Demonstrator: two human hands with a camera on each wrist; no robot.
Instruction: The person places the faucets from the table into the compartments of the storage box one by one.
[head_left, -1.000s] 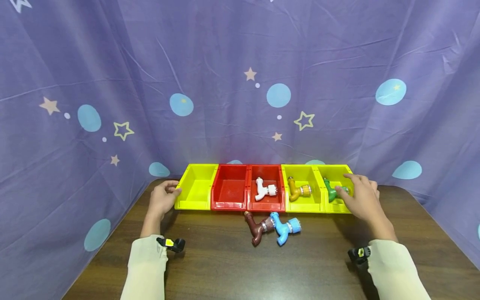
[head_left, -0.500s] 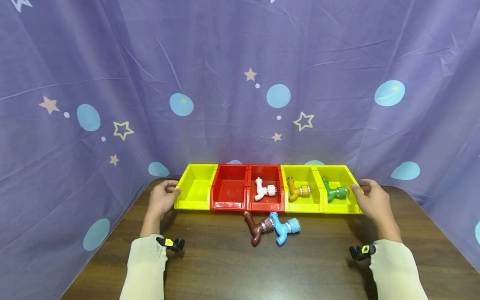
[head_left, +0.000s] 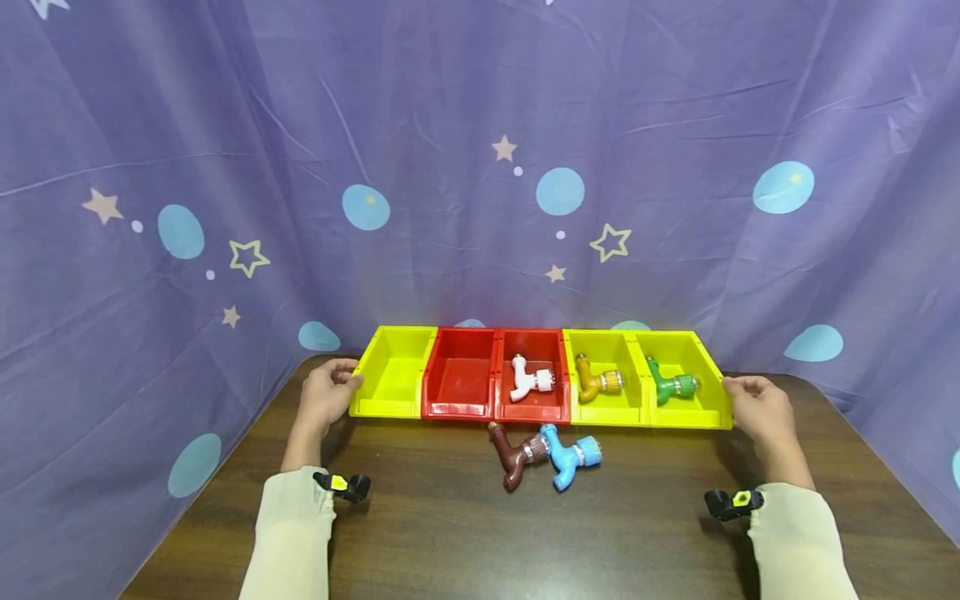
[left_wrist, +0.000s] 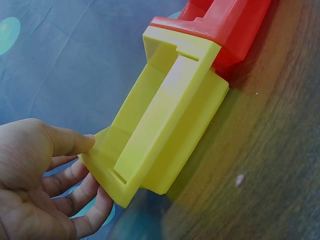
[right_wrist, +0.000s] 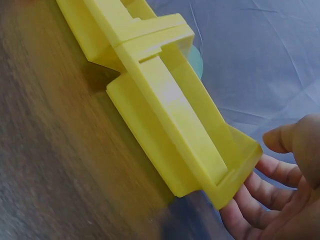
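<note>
Several joined bins form a row on the table. At its left end my left hand (head_left: 326, 396) pinches the side wall of a yellow bin (left_wrist: 165, 110), thumb on the rim and fingers outside. My right hand (head_left: 765, 412) touches the outer side of the rightmost yellow bin (right_wrist: 175, 115) with its fingers; the thumb stands off the rim. That bin holds a green tap (head_left: 671, 383). A mustard-yellow tap (head_left: 596, 382) lies in the neighbouring yellow bin (head_left: 615, 416), a white tap (head_left: 528, 381) in a red bin (head_left: 536, 412). The other red bin (head_left: 460, 379) holds nothing.
A brown tap (head_left: 513, 458) and a blue tap (head_left: 567, 457) lie side by side on the wooden table (head_left: 525, 542), just in front of the red bins. Behind the row hangs a purple curtain (head_left: 450, 167) with stars and dots.
My right hand has drawn back from over the green tap's bin and moved right to its outer side. The left hand stays on the left yellow bin; the taps have not moved.
</note>
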